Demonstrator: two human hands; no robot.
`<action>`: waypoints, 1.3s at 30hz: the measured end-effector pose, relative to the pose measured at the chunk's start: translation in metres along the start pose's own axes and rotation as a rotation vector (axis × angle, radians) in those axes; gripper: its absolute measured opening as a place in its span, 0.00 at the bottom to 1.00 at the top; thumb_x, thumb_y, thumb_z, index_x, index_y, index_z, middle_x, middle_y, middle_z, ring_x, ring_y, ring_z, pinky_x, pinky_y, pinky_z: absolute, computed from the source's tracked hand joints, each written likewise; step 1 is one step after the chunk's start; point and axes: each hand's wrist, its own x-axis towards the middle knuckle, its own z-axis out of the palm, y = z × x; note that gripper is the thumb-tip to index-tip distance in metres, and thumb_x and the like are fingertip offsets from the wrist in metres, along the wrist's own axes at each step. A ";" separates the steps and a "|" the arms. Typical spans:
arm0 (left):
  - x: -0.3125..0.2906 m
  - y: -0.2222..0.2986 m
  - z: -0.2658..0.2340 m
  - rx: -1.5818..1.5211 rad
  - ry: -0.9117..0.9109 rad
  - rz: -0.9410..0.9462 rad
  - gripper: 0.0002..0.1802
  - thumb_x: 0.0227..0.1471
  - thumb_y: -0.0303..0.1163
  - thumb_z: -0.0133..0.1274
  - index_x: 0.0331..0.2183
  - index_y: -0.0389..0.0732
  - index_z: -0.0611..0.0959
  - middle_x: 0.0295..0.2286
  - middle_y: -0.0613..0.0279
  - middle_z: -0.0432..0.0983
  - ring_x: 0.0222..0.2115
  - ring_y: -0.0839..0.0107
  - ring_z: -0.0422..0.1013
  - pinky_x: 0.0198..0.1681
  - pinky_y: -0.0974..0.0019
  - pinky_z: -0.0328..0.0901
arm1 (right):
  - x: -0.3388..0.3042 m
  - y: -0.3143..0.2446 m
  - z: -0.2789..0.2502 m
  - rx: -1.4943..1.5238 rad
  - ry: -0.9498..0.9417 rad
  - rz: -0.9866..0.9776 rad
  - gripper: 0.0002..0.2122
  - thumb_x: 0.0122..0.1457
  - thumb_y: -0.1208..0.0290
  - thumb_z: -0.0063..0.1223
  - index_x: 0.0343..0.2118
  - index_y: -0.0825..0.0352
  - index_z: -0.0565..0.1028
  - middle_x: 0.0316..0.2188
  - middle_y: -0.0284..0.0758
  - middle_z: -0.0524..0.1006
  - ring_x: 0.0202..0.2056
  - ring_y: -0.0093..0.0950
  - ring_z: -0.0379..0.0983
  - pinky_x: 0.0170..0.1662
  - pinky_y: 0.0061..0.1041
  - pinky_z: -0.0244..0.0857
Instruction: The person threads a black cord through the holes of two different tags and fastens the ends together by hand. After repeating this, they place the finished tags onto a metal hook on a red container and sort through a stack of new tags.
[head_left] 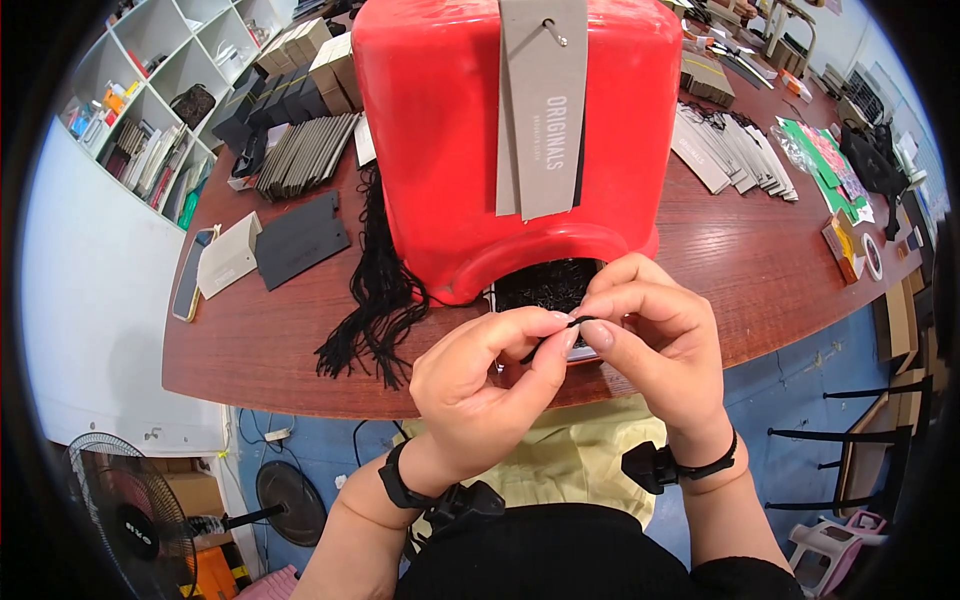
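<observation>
Your left hand and right hand meet just above the near edge of the brown wooden table, fingertips almost touching each other. Between them you pinch a thin black string: your left thumb and forefinger are closed on one end, and your right thumb and forefinger are clamped on the other, so only a short dark piece shows in the gap. Both wrists wear black straps. Just beyond your hands stands a red plastic stool, with two grey paper hang tags hanging down its near face from a small metal ring. In the opening at the stool's base lies a tray of black loops, partly hidden by your fingers. To the left of the stool a bundle of black cords trails toward the near edge. Further left lie a dark grey card, a beige card and a phone close to the table's left rim. On the far right, rows of grey tags are fanned out on the table, well apart from your hands.
</observation>
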 end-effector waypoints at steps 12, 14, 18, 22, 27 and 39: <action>0.006 0.010 0.000 -0.159 -0.156 -0.206 0.13 0.42 0.18 0.52 0.35 0.35 0.78 0.14 0.68 0.68 0.14 0.86 0.62 0.15 0.81 0.56 | 0.000 -0.005 -0.001 -0.428 0.089 -0.272 0.06 0.43 0.84 0.52 0.26 0.69 0.74 0.27 0.33 0.68 0.18 0.14 0.61 0.19 0.12 0.55; 0.008 0.009 -0.002 -0.111 -0.171 -0.143 0.11 0.43 0.18 0.50 0.34 0.33 0.77 0.17 0.65 0.70 0.14 0.85 0.63 0.15 0.82 0.56 | -0.001 -0.005 0.001 -0.460 0.102 -0.296 0.06 0.43 0.83 0.52 0.26 0.69 0.74 0.27 0.33 0.68 0.18 0.15 0.62 0.19 0.12 0.55; 0.009 0.004 -0.004 0.160 -0.179 0.138 0.09 0.44 0.18 0.48 0.32 0.31 0.78 0.21 0.62 0.72 0.14 0.84 0.64 0.16 0.83 0.56 | -0.003 -0.006 0.001 -0.443 0.099 -0.207 0.05 0.43 0.83 0.52 0.26 0.69 0.74 0.26 0.32 0.68 0.18 0.14 0.61 0.19 0.11 0.55; 0.008 0.009 -0.003 -0.003 -0.117 -0.008 0.10 0.42 0.17 0.50 0.32 0.34 0.79 0.18 0.63 0.71 0.14 0.84 0.65 0.16 0.81 0.57 | -0.001 -0.007 -0.006 -0.139 0.000 0.056 0.05 0.43 0.82 0.52 0.26 0.70 0.74 0.25 0.30 0.68 0.19 0.12 0.60 0.20 0.10 0.53; 0.007 0.012 -0.005 -0.210 -0.156 -0.234 0.09 0.43 0.17 0.50 0.31 0.33 0.79 0.20 0.64 0.72 0.15 0.85 0.64 0.15 0.82 0.57 | 0.001 -0.002 -0.009 0.094 0.003 0.122 0.04 0.44 0.82 0.53 0.26 0.70 0.74 0.25 0.28 0.68 0.20 0.11 0.59 0.24 0.11 0.53; 0.002 0.004 0.001 0.211 -0.012 0.186 0.11 0.35 0.16 0.54 0.29 0.34 0.79 0.14 0.61 0.70 0.12 0.76 0.64 0.15 0.77 0.58 | -0.005 -0.003 -0.002 -0.223 0.093 -0.145 0.06 0.41 0.82 0.55 0.25 0.68 0.74 0.26 0.30 0.68 0.17 0.11 0.59 0.19 0.11 0.53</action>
